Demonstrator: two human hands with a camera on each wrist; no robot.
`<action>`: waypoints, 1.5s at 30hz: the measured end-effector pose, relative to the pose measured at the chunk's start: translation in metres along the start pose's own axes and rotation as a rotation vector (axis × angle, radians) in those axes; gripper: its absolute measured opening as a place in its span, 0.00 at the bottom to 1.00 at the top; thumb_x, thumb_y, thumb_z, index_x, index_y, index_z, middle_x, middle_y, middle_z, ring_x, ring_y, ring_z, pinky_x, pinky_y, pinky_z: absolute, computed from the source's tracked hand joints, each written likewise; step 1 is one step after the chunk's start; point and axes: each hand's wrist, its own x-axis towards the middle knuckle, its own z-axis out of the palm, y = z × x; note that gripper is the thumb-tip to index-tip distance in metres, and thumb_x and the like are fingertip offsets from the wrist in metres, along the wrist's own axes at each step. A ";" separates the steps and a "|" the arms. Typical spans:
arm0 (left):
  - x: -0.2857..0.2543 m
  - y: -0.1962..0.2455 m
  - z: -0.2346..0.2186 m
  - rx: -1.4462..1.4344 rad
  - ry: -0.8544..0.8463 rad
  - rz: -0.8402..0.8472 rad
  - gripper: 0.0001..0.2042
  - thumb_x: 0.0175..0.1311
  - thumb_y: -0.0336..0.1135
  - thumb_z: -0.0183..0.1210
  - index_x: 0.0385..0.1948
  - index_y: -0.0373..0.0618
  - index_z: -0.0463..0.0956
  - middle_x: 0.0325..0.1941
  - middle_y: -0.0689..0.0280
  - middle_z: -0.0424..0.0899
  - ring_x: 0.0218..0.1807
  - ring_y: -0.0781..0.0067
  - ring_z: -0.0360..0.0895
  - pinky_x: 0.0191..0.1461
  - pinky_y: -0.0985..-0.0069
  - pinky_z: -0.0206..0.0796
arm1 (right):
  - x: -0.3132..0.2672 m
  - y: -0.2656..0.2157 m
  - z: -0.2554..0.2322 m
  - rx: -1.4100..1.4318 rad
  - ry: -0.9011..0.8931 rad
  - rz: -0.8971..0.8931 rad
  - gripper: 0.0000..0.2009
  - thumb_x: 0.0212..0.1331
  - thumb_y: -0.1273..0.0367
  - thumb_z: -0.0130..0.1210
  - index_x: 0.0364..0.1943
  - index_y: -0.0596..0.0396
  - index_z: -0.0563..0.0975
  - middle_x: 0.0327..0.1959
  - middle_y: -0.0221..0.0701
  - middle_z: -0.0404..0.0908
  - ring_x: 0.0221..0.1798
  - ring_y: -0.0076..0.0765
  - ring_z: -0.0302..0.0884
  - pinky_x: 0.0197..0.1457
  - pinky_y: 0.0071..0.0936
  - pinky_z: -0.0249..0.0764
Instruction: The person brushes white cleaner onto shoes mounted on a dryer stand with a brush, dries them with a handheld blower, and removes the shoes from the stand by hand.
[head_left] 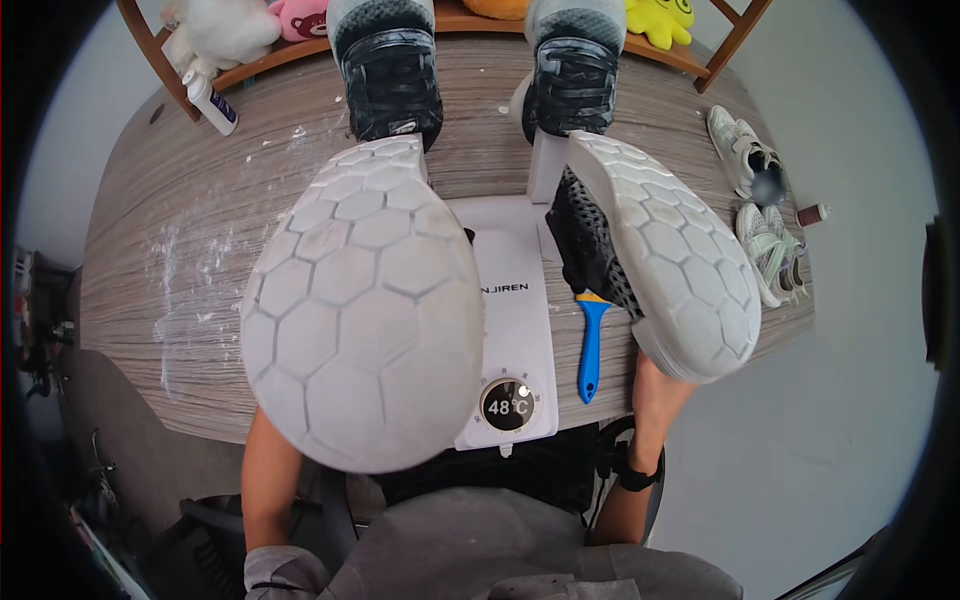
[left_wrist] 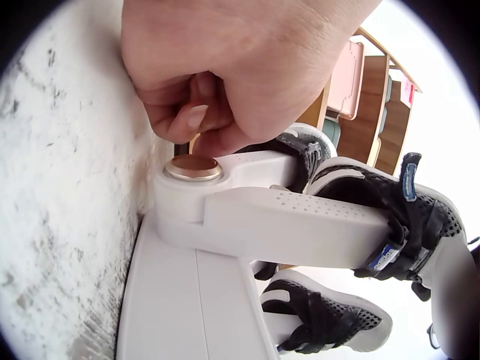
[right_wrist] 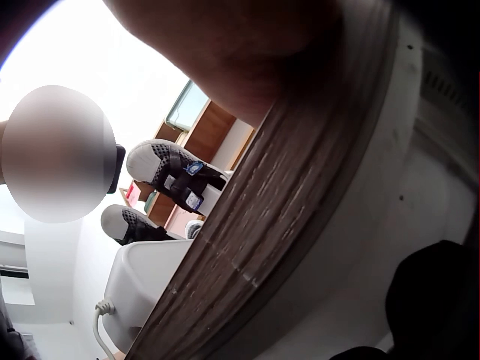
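I hold up two black mesh shoes with their white honeycomb soles facing the head camera. The left shoe [head_left: 362,305] fills the middle-left and the right shoe [head_left: 665,255] is tilted at the right. Both hands are hidden behind the shoes there; only the forearms show below. In the left wrist view my left hand [left_wrist: 191,112] is curled against the scuffed white sole [left_wrist: 67,187]. My right hand [right_wrist: 247,45] is a dark blur in the right wrist view, so its fingers cannot be made out. Under the shoes stands a white shoe dryer [head_left: 515,310] reading 48°C [head_left: 508,405].
Two more black shoes [head_left: 388,70] [head_left: 572,80] sit on the dryer's posts at the back. A blue-handled scraper [head_left: 590,345] lies right of the dryer. White sneakers [head_left: 760,200] lie at the table's right edge and a bottle [head_left: 210,100] at back left. Plush toys fill a shelf [head_left: 280,60].
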 end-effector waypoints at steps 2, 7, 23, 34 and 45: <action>-0.003 0.003 -0.002 0.028 0.009 -0.005 0.17 0.73 0.32 0.54 0.59 0.36 0.73 0.56 0.63 0.83 0.55 0.76 0.80 0.59 0.75 0.74 | -0.003 0.018 -0.001 -0.002 -0.022 -0.019 0.22 0.51 0.65 0.65 0.46 0.62 0.70 0.37 0.36 0.74 0.43 0.33 0.70 0.53 0.29 0.66; -0.006 0.007 -0.002 0.086 0.018 -0.007 0.17 0.73 0.32 0.54 0.60 0.36 0.73 0.56 0.63 0.83 0.55 0.76 0.80 0.60 0.75 0.74 | -0.007 0.058 -0.004 -0.043 -0.029 -0.125 0.22 0.55 0.62 0.62 0.47 0.63 0.69 0.36 0.36 0.71 0.42 0.32 0.68 0.51 0.30 0.66; 0.260 -0.026 0.053 0.245 0.067 0.096 0.17 0.73 0.32 0.54 0.60 0.36 0.72 0.57 0.62 0.82 0.55 0.75 0.80 0.60 0.74 0.75 | -0.004 -0.022 0.003 -0.093 0.088 -0.123 0.21 0.49 0.66 0.71 0.44 0.62 0.75 0.39 0.38 0.77 0.42 0.38 0.74 0.50 0.33 0.70; 0.288 -0.011 0.076 0.343 0.133 0.188 0.18 0.73 0.33 0.54 0.61 0.36 0.72 0.57 0.62 0.82 0.55 0.75 0.80 0.60 0.74 0.75 | -0.011 -0.035 -0.014 -0.027 0.165 -0.033 0.13 0.66 0.65 0.61 0.48 0.58 0.77 0.37 0.29 0.76 0.38 0.27 0.67 0.45 0.31 0.66; 0.305 0.004 0.091 0.426 0.114 0.279 0.18 0.73 0.33 0.54 0.61 0.36 0.72 0.58 0.61 0.82 0.56 0.74 0.80 0.60 0.73 0.75 | -0.019 -0.139 -0.005 0.246 -0.009 -0.457 0.37 0.51 0.71 0.70 0.64 0.63 0.62 0.56 0.42 0.71 0.56 0.39 0.71 0.62 0.36 0.66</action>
